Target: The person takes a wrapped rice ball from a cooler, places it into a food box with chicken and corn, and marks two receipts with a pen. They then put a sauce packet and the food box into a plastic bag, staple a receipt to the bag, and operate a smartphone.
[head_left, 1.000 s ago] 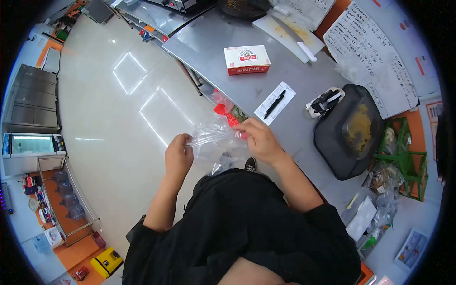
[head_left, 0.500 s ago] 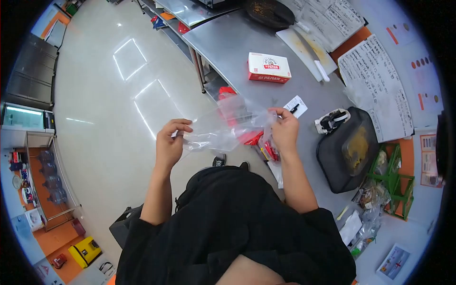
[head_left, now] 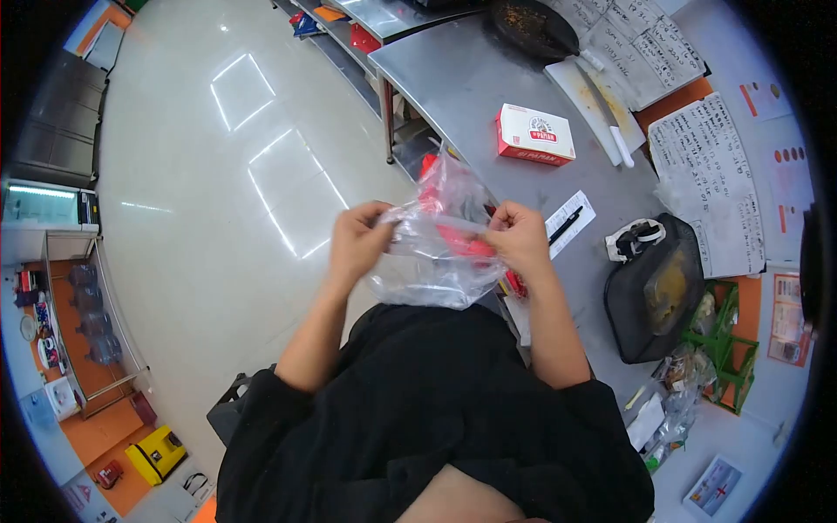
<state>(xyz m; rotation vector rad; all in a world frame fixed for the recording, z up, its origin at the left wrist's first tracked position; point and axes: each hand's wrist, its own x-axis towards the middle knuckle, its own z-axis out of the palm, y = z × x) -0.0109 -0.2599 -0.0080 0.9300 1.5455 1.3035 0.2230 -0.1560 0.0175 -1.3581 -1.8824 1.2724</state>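
Observation:
A clear plastic bag (head_left: 436, 272) hangs in front of my body, stretched between both hands. My left hand (head_left: 358, 247) pinches its left edge, fingers closed. On the right side, my right hand (head_left: 520, 241) grips the other edge between thumb and fingers. Through the thin film, red items below the table edge show, too blurred to name. Beside my right hand, a white paper slip (head_left: 572, 223) with a black pen (head_left: 566, 226) lies on the steel table. Farther back stands a red and white carton (head_left: 535, 135).
The steel table (head_left: 453, 83) carries a cutting board (head_left: 586, 103) with a knife (head_left: 616, 131), a dark round pan (head_left: 534, 28) and a black lidded box (head_left: 654, 292). A green rack (head_left: 728, 349) stands at the right wall. Tiled floor stretches to my left.
My hands have come closer together, with the left moving right. The bag has gone from stretched sideways to hanging lower and fuller. The view has shifted slightly.

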